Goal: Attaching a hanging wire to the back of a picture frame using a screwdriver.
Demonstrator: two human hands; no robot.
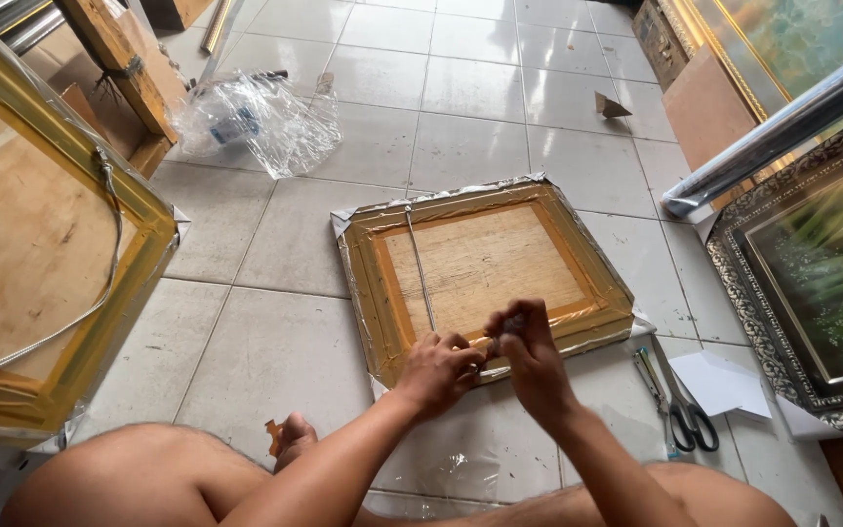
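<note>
A second frame [41,234] leans at the far left; leave it. The wrapped frame [485,273] lies face down on the floor tiles [275,351], a cord [420,268] running down its back. Your left hand [438,371] pinches closed on the cord at the near edge: hold it taut. Your right hand [529,351] grips a small part, too small to identify; work it against that tension. Scissors [680,405] lie right.
</note>
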